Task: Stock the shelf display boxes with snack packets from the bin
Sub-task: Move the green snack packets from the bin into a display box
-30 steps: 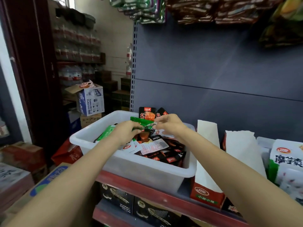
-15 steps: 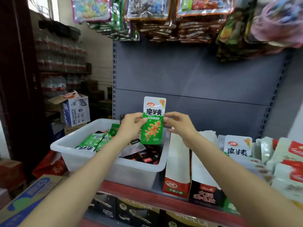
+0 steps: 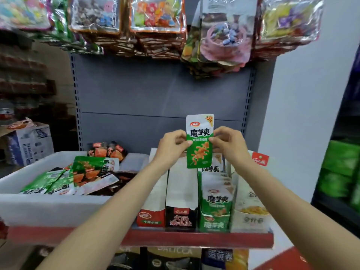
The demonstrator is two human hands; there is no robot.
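Glossy packet (image 3: 199,145) against a matt grey metal back panel (image 3: 155,90).
At lower left, a smooth white plastic bin (image 3: 48,209); cardboard display boxes (image 3: 182,191) stand at frame centre.

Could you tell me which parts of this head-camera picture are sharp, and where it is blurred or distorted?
Head view: the green-and-white snack packet, pinched by the left hand and right hand, is sharp enough to read its print; the white plastic bin and the green stacked goods at the right edge are smeared; the red shelf edge bows from wide-angle distortion.
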